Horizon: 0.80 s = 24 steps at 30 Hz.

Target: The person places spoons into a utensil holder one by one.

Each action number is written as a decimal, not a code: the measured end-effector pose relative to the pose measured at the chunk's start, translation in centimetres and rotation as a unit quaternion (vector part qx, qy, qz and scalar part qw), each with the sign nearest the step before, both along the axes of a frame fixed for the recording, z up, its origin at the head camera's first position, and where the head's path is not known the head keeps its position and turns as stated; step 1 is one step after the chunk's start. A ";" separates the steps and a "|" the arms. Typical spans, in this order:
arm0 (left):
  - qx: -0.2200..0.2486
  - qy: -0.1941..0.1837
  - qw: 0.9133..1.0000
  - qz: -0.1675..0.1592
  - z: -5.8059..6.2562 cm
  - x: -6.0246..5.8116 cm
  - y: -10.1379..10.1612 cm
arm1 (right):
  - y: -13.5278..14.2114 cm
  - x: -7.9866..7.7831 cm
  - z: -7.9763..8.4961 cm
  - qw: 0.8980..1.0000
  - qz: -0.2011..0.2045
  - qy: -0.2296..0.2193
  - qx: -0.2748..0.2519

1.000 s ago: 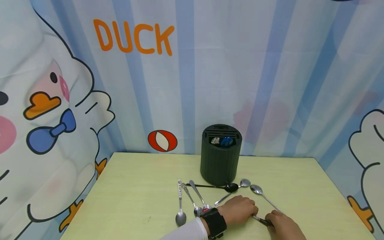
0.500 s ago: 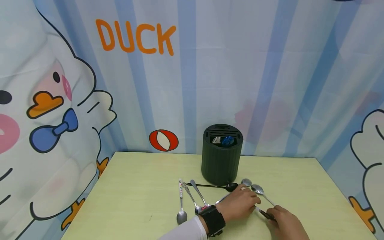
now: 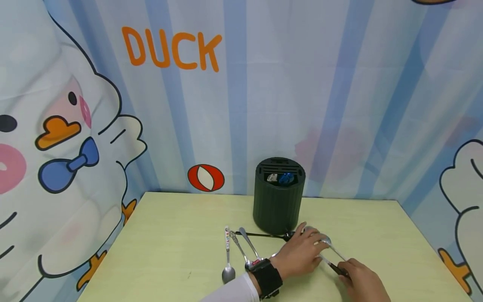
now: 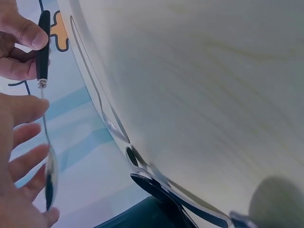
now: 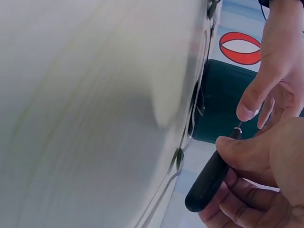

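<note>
A spoon with a black handle (image 4: 43,47) and shiny metal bowl (image 4: 52,178) is held above the table. My right hand (image 3: 365,281) pinches its handle between thumb and fingers, clearly seen in the right wrist view. My left hand (image 3: 299,253) is beside the bowl end, its fingers spread and fairly straight; whether they touch the metal is hard to tell. Behind the left hand, a silver spoon (image 3: 338,252) lies on the table, its bowl partly covered by the fingers. A black spoon (image 3: 264,235) lies beyond, its bowl mostly hidden.
A dark green ribbed container (image 3: 278,209) stands at the back, with a blue item (image 3: 286,178) and a whitish item (image 3: 272,178) in its top opening. Left of the left hand lie a spoon with a patterned handle (image 3: 228,272) and two more metal spoons, partly hidden by the wrist strap (image 3: 267,278).
My left hand's fingers have spread and moved up and away over the spoon bowls behind. My right hand has shifted slightly right, still holding the black-handled spoon.
</note>
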<state>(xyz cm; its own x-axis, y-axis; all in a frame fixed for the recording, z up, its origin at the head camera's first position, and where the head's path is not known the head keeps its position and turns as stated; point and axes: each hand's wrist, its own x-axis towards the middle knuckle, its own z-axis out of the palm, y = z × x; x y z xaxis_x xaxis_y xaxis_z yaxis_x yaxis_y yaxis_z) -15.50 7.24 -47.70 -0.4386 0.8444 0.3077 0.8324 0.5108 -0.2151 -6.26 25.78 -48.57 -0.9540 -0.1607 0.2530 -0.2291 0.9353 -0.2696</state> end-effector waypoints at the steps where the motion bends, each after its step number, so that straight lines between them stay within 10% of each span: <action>1: 0.010 0.004 1.000 0.005 0.0 0.0 0.0 | 0.0 0.0 0.1 1.000 -0.002 0.004 -0.002; 9: 0.104 0.031 0.993 0.045 0.5 -0.1 -0.1 | -0.3 0.2 0.9 0.998 -0.028 0.037 -0.045; 13: 0.218 -0.020 0.975 0.042 0.9 0.1 0.0 | -0.7 0.3 1.7 0.995 -0.054 0.047 -0.076; 15: 0.297 -0.088 0.950 0.035 1.2 0.6 0.1 | -0.9 0.4 2.0 0.992 -0.064 0.068 -0.086; 18: 0.401 -0.217 0.889 0.029 1.8 1.6 0.3 | -1.3 0.4 2.3 0.984 -0.070 0.126 -0.102; 24: 0.452 -0.404 0.794 0.042 3.3 3.3 0.5 | -2.0 0.4 2.8 0.969 -0.082 0.196 -0.130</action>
